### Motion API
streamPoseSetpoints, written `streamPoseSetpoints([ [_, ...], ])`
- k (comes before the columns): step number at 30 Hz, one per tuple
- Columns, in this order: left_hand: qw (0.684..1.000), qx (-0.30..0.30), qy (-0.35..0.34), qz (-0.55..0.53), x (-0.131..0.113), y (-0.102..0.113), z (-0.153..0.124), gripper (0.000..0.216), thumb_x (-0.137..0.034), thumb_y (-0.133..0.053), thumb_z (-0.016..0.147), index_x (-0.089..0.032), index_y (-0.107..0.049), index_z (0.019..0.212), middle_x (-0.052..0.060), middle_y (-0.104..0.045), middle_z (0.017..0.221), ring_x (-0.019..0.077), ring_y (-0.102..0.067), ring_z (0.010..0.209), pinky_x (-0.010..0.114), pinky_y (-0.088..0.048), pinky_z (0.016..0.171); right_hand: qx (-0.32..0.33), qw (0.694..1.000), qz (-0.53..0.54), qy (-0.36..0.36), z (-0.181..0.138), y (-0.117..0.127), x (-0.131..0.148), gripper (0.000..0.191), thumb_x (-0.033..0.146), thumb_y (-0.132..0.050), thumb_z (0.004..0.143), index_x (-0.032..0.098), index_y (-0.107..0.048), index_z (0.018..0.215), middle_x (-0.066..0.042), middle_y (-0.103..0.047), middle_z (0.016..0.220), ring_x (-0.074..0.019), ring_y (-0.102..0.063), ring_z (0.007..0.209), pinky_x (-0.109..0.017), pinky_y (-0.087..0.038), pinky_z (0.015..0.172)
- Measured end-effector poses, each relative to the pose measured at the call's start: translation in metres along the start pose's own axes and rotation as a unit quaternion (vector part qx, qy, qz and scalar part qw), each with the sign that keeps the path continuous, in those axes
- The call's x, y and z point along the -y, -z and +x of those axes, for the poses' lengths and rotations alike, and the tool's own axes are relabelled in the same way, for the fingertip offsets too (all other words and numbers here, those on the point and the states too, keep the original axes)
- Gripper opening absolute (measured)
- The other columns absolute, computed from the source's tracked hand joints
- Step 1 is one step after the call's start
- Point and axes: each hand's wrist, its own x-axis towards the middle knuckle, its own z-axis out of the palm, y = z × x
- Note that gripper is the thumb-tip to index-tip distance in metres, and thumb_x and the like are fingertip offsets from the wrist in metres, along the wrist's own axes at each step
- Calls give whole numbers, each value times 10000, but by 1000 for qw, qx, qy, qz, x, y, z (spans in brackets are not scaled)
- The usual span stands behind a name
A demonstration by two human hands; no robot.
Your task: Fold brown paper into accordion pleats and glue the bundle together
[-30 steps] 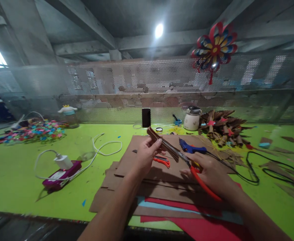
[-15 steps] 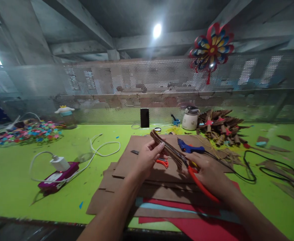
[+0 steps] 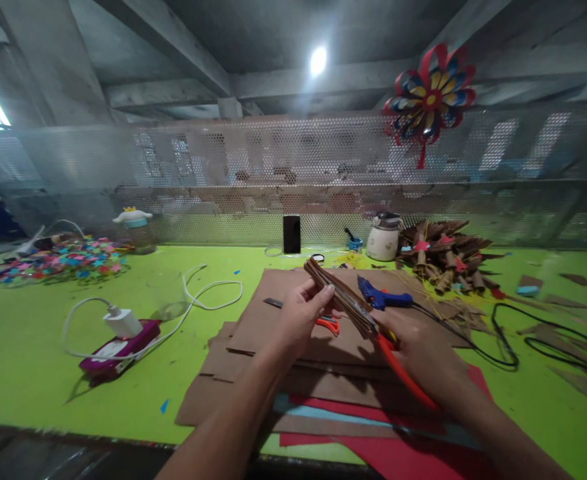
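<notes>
Left fingers (image 3: 326,293) pinch brown strips (image 3: 349,309); right fingers (image 3: 391,323) hold scissors (image 3: 404,373) — red-handled.

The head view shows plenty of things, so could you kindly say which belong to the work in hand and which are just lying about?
Belonging, it seems:
layered brown bundle, in the left hand
orange-handled scissors, in the right hand
blue glue gun, possibly

Apparently just lying about:
purple power block
white lidded jar
blue scrap

The layered brown paper bundle (image 3: 344,298) has been shifted slightly toward the frame's lower right by the bare left hand (image 3: 302,312).
</notes>
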Motion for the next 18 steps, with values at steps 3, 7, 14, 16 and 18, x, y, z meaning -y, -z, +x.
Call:
streamPoseSetpoints([
  [3,1000,4,3,2,-1,0,0,242,-308,-634,741,-109,-594,873,41,-583,754,105,-559,617,236,-480,580,4,1000,-1,3,0,1,-1,302,106,-465,739,171,-599,1002,-72,-639,897,-190,-593,808,-262,-456,687],
  [7,1000,2,7,-3,-1,0,0,263,-321,-645,727,-104,-603,871,38,-579,733,105,-557,611,237,-481,580,10,1000,7,1,1,1,-1,292,112,-480,742,178,-594,1003,-65,-635,900,-188,-591,818,-262,-454,699],
  [14,999,-7,28,-14,5,-4,-2,433,-308,-681,686,-135,-581,1069,32,-582,801,113,-572,673,242,-490,603,8,1000,-6,-11,2,-1,-2,396,117,-453,753,148,-558,1133,-94,-621,916,-197,-592,814,-279,-464,696],
  [16,1000,-8,27,-7,6,-5,-2,424,-310,-677,688,-137,-587,1065,31,-580,806,115,-573,687,247,-492,616,12,1000,-8,-14,2,0,-1,417,112,-446,756,151,-545,1159,-101,-617,962,-196,-593,837,-275,-466,704],
  [18,1000,-14,22,3,7,-6,-1,427,-310,-671,691,-147,-580,1075,25,-574,812,107,-569,662,246,-492,601,16,1000,-11,-19,3,0,0,421,113,-450,756,162,-547,1162,-97,-619,975,-196,-595,844,-269,-467,692],
])
